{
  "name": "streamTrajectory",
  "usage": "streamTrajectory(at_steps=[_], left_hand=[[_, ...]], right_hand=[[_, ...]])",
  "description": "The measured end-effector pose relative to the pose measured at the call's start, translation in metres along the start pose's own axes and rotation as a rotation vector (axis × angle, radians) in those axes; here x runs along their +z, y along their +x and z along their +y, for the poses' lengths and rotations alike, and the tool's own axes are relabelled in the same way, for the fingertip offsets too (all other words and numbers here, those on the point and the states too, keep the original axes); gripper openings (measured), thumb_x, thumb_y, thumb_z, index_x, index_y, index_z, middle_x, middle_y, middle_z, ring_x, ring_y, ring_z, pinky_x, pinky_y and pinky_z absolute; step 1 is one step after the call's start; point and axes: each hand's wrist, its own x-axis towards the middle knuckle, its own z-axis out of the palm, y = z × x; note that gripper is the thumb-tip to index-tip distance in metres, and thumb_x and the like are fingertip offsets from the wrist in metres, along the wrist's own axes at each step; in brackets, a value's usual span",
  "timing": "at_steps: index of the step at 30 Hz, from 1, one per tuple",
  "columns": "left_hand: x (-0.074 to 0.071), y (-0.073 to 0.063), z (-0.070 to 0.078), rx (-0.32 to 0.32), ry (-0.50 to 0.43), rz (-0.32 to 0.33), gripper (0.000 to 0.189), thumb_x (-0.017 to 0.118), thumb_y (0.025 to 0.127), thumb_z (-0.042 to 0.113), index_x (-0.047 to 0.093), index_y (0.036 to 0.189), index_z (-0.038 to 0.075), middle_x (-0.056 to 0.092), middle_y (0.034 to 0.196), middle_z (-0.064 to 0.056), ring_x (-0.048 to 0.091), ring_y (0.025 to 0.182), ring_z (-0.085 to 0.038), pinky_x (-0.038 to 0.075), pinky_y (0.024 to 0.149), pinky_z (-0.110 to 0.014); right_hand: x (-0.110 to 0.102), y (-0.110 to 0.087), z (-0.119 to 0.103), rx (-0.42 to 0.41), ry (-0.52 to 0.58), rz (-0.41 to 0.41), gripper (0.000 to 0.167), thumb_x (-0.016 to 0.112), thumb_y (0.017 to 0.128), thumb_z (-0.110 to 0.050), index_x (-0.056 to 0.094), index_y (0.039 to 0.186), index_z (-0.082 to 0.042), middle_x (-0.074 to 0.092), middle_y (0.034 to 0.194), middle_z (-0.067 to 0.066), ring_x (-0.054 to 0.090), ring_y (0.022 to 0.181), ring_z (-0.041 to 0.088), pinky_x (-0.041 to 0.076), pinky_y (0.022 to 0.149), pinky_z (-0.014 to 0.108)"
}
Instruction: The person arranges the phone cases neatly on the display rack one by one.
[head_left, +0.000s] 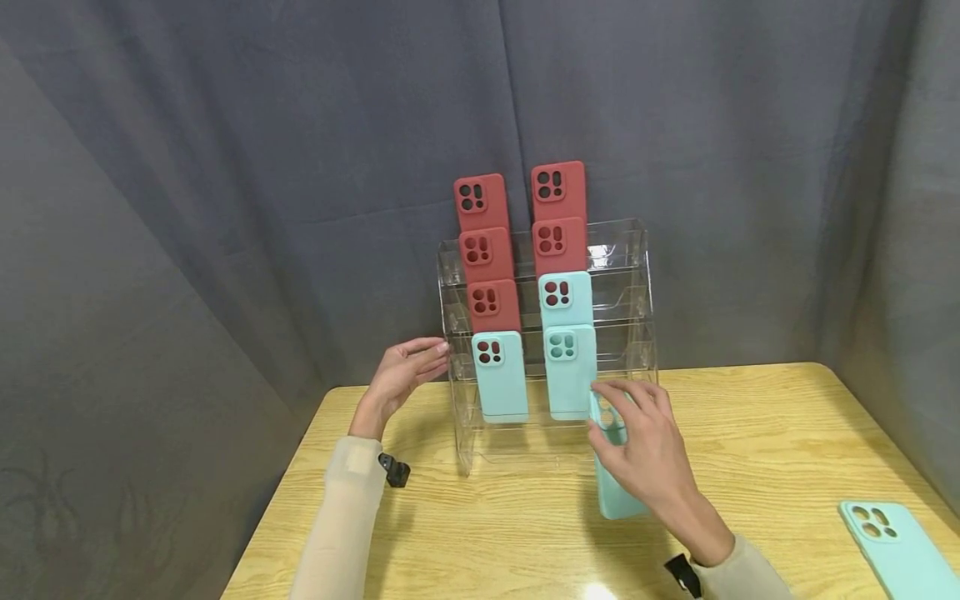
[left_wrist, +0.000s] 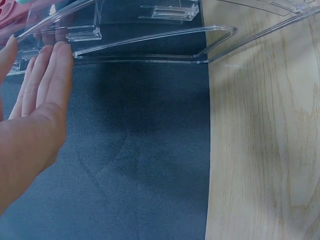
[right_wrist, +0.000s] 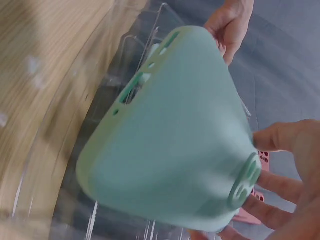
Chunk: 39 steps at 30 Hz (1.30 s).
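My right hand grips a mint-green phone case by its camera end, thumb on one edge and fingers on the other. In the right wrist view this phone case fills the middle, its port end toward the camera. A clear acrylic tiered rack stands behind it. At the rack's left side is my left hand, fingers extended, the tips at the side panel. Red phone cases stand in the rack's upper tiers. Below them are mint cases, in two columns.
Another mint phone case lies flat on the wooden table at the right. A grey curtain hangs behind and along both sides. The rack's right-hand part shows bare shelves.
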Motion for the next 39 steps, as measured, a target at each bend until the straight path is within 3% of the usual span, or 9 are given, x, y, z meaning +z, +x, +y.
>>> streamTrajectory(at_steps=[7,16,21,24,32,39], left_hand=[[-0.001,-0.001,-0.001,-0.004,0.000,0.008,0.042,0.072,0.102,0.020,0.064,0.138,0.001,0.072,0.131,-0.012,0.071,0.124,-0.023,0.058,0.107,-0.035],[-0.001,0.001,0.001,0.007,-0.006,-0.001,0.043,0.072,0.102,0.020,0.064,0.139,0.000,0.073,0.128,-0.011,0.073,0.119,-0.021,0.057,0.109,-0.038],[0.000,0.000,0.001,0.000,-0.015,0.008,0.041,0.072,0.102,0.020,0.064,0.137,0.001,0.070,0.134,-0.015,0.073,0.120,-0.021,0.058,0.108,-0.036],[0.000,-0.001,-0.001,-0.008,-0.007,0.009,0.043,0.072,0.102,0.021,0.063,0.139,0.001,0.068,0.139,-0.017,0.072,0.123,-0.022,0.058,0.107,-0.034],[-0.003,-0.002,-0.002,-0.002,-0.004,0.022,0.042,0.071,0.102,0.021,0.063,0.139,0.000,0.071,0.133,-0.014,0.073,0.120,-0.021,0.058,0.108,-0.036],[-0.001,0.000,-0.003,0.009,-0.007,0.007,0.043,0.072,0.102,0.022,0.064,0.138,0.000,0.070,0.135,-0.015,0.072,0.123,-0.023,0.057,0.109,-0.038]], right_hand=[[0.037,0.016,-0.016,-0.049,0.072,0.076,0.043,0.083,0.082,-0.015,0.075,0.124,-0.007,0.070,0.124,0.016,0.056,0.121,0.044,0.053,0.097,0.059],[0.091,0.034,-0.034,-0.198,-0.038,0.182,0.044,0.083,0.085,-0.016,0.072,0.126,-0.003,0.068,0.123,0.022,0.059,0.121,0.049,0.041,0.111,0.063],[0.114,0.036,-0.042,-0.185,-0.108,0.183,0.045,0.084,0.086,-0.020,0.071,0.127,-0.008,0.068,0.125,0.018,0.057,0.122,0.053,0.058,0.091,0.064],[0.127,0.033,-0.046,-0.175,-0.157,0.188,0.046,0.085,0.086,-0.024,0.072,0.128,-0.012,0.069,0.125,0.015,0.059,0.120,0.050,0.062,0.078,0.060],[0.158,0.027,-0.051,-0.242,-0.312,0.200,0.044,0.080,0.090,-0.032,0.072,0.130,-0.017,0.070,0.126,0.010,0.061,0.120,0.046,0.058,0.061,0.047],[0.171,0.022,-0.049,-0.247,-0.372,0.172,0.042,0.076,0.093,-0.036,0.072,0.131,-0.019,0.072,0.128,0.008,0.063,0.121,0.044,0.055,0.057,0.042]])
